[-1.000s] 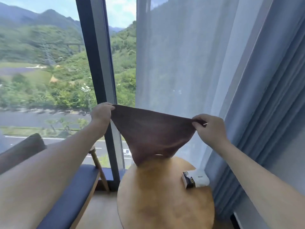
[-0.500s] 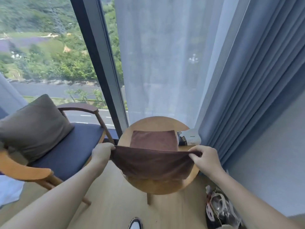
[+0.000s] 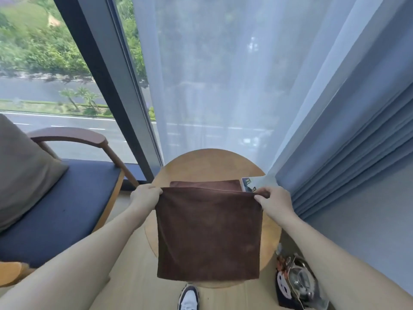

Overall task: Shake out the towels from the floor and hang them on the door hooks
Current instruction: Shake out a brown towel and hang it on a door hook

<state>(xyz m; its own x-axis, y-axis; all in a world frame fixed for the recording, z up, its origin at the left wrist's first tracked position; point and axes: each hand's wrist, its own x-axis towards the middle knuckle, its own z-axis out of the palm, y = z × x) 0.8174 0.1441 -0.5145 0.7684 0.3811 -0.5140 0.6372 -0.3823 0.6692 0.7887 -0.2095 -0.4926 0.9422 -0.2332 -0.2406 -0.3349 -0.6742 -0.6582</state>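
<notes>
A brown towel (image 3: 209, 236) hangs flat and square in front of me, stretched by its top edge. My left hand (image 3: 145, 196) pinches the top left corner and my right hand (image 3: 273, 201) pinches the top right corner. Behind its top edge a second brown towel (image 3: 204, 184) lies folded on the round wooden table (image 3: 210, 162). No door or hooks are in view.
An armchair with a blue seat (image 3: 60, 209) and a grey cushion (image 3: 20, 175) stands at the left. Sheer curtain (image 3: 212, 74) and blue drapes (image 3: 348, 139) hang behind the table. A small box (image 3: 249, 184) lies on the table. A bag with clutter (image 3: 297, 285) sits on the floor; my shoe (image 3: 188, 297) shows below.
My view has tilted down from the window to the table. The towel has dropped from chest height and now hangs fully spread and flat instead of sagging in a bunch.
</notes>
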